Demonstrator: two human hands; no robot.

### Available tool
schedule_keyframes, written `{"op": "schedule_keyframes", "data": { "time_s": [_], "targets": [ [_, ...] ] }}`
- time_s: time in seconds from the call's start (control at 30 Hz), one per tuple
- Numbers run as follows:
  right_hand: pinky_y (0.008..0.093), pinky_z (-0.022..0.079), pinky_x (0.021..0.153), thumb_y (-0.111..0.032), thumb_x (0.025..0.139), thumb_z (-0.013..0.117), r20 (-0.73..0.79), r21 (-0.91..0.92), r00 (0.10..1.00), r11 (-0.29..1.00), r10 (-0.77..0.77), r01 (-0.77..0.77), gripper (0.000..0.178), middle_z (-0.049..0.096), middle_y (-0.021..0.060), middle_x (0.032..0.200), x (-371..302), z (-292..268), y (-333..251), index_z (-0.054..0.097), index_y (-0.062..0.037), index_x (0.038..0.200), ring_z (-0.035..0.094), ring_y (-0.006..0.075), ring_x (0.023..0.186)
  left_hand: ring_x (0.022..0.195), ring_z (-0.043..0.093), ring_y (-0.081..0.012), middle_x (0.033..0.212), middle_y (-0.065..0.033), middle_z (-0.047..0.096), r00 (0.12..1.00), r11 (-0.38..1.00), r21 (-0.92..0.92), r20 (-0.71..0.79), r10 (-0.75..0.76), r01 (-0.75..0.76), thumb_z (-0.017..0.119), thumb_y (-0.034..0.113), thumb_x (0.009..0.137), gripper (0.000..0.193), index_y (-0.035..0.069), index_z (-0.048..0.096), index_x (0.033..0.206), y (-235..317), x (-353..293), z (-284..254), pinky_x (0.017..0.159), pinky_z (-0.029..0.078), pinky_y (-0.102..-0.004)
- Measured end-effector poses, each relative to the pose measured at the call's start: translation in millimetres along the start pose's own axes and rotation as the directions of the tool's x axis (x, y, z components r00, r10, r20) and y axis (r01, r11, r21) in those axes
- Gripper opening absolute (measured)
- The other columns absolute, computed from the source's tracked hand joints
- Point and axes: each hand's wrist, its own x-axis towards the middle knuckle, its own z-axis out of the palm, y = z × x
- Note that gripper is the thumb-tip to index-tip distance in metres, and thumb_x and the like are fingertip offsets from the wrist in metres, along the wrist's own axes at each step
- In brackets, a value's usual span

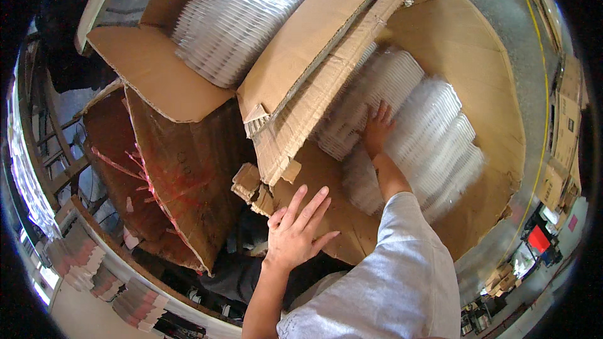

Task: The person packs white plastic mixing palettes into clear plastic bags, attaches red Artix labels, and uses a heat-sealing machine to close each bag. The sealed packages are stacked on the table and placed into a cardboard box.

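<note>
Nested stacks of clear, ribbed plastic trays lie inside a large, worn cardboard box (468, 31) on the right. My right hand (379, 127) reaches down into that box, its fingers apart and resting between the farther tray stack (397, 75) and the nearer tray stack (433, 132). It does not visibly grip either; the fingertips are slightly blurred. My left hand (295, 232) is held outside the box near its torn lower corner (276, 169), fingers spread, with nothing in it.
Another cardboard box (301, 37) full of similar trays (245, 19) stands at the far left, flaps open. Below it is a dark, red-stained box (179, 169). Flattened cartons (568, 119) stand at the right, beyond a yellow floor line (544, 88).
</note>
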Motion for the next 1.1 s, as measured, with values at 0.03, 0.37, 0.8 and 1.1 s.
{"op": "schedule_keyframes", "data": {
  "time_s": [0.03,0.37,0.8,1.1],
  "targets": [
    [0.0615,0.031,0.09,-0.044,0.048,0.086,-0.002,0.037,1.0,0.999,-0.013,0.013,0.093,0.006,0.0139,0.154,5,-10,4,0.049,-0.0231,0.13,0.012,0.0389,0.139,0.132,0.033,-0.0186,0.142,0.0086,0.041,1.0,1.0,0.012,0.006,-0.015,0.015,0.066,0.055,0.074,0.057,0.022,0.061,0.12,1,0,-1,0.096,0.025,-0.0349],
    [0.074,0.024,0.093,-0.046,0.036,0.088,0.296,0.267,0.946,0.963,-0.129,0.048,0.097,-0.007,0.0142,0.154,49,-33,29,0.055,-0.0346,0.126,-0.001,0.0473,0.138,0.13,0.035,-0.0171,0.139,0.0085,0.045,0.996,0.996,0.051,0.06,-0.07,0.067,0.067,0.051,0.075,0.049,0.023,0.064,0.115,5,-2,0,0.097,0.022,-0.0355],
    [0.0757,0.026,0.091,-0.05,0.043,0.086,0.467,0.12,0.87,0.986,-0.156,0.112,0.095,-0.01,0.0198,0.153,64,-22,27,0.053,-0.0335,0.13,-0.003,0.0498,0.137,0.125,0.039,-0.0119,0.134,0.0103,0.05,0.991,0.992,0.021,0.047,-0.126,0.125,0.062,0.049,0.08,0.044,0.02,0.065,0.113,10,3,0,0.099,0.021,-0.0324],
    [0.0724,0.029,0.093,-0.044,0.045,0.087,0.39,0.091,0.904,0.984,-0.176,0.152,0.091,0.001,0.0206,0.151,56,-22,23,0.055,-0.0276,0.128,0.004,0.0511,0.135,0.129,0.037,-0.0126,0.142,0.0074,0.04,0.999,0.992,-0.116,-0.013,-0.044,0.042,0.06,0.045,0.082,0.043,0.014,0.064,0.111,8,10,3,0.094,0.032,-0.0288]
  ]
}}
